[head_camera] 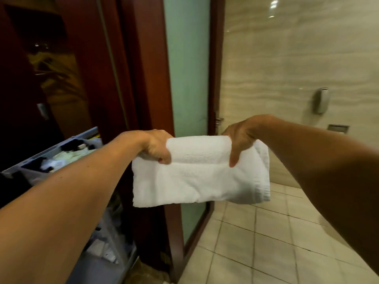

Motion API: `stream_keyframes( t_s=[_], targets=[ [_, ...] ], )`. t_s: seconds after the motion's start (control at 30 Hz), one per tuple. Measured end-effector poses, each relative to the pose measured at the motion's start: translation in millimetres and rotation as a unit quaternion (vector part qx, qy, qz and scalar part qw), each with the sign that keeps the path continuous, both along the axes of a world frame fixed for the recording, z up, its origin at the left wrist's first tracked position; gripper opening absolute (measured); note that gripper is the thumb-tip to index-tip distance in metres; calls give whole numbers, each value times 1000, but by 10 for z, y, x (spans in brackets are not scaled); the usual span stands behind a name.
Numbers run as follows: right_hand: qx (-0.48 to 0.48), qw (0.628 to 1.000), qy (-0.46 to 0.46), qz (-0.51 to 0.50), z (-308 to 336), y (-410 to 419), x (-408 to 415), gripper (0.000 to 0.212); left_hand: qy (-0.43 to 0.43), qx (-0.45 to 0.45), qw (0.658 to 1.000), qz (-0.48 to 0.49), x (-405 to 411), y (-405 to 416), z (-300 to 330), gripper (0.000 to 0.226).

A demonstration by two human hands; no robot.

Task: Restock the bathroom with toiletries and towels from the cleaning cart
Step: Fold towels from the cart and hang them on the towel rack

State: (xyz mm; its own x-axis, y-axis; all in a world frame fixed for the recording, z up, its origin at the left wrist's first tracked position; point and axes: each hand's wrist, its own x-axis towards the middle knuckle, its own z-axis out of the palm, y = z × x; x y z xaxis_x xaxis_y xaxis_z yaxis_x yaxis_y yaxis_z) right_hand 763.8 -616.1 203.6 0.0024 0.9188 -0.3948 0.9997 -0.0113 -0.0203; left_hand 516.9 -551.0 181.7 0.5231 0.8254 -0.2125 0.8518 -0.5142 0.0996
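Observation:
A folded white towel [200,177] hangs in the air in front of the bathroom doorway. My left hand [156,145] grips its upper left corner with curled fingers. My right hand [240,138] pinches its upper right edge, thumb pointing down over the front. The towel's lower part hangs free. The grey cleaning cart [67,144] stands at the lower left, its top tray holding several small toiletry items and cloths.
A dark wooden door frame [143,78] and a frosted glass door [188,68] stand just behind the towel. To the right lie the beige tiled bathroom floor [266,242] and marble wall with a metal wall fixture [321,100].

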Motion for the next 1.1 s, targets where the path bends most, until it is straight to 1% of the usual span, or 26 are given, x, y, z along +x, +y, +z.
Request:
stream_keyframes(
  t_s=[0.07,0.2,0.23,0.3,0.33,0.43,0.57,0.67,0.77,0.83,0.9,1.0,1.1],
  targets=[
    [-6,1000,5,-25,7,-60,246,75,9,13,1000,-19,259,24,23,29],
    [-8,996,24,-81,40,-399,1181,71,-16,7,996,-89,1299,34,48,31],
    [-9,995,27,-96,48,-479,1362,72,-28,9,994,-104,1512,37,47,32],
    [-7,989,43,-145,65,-637,1737,74,-44,21,990,-132,1942,27,54,44],
    [-4,984,54,-167,70,-694,1881,71,-48,30,988,-143,2106,44,57,47],
    [-1,969,101,-226,53,-883,2350,58,-56,33,980,-189,2690,110,109,44],
    [20,952,133,-277,-22,-1065,2784,53,-47,33,966,-253,3372,212,164,46],
    [31,940,145,-306,-45,-1144,3047,51,-24,30,953,-300,3868,293,143,48],
    [28,925,163,-342,1,-1196,3284,43,-1,17,931,-364,4381,389,123,54],
    [55,912,156,-376,48,-1233,3401,46,-9,17,916,-400,4674,456,134,57],
    [95,896,125,-415,108,-1267,3533,50,-26,23,903,-429,4970,520,195,62],
    [147,866,68,-472,185,-1354,3706,48,-52,32,879,-473,5376,544,264,65],
    [163,839,37,-518,275,-1458,3879,44,-73,44,856,-510,5781,482,292,63]
  ],
)
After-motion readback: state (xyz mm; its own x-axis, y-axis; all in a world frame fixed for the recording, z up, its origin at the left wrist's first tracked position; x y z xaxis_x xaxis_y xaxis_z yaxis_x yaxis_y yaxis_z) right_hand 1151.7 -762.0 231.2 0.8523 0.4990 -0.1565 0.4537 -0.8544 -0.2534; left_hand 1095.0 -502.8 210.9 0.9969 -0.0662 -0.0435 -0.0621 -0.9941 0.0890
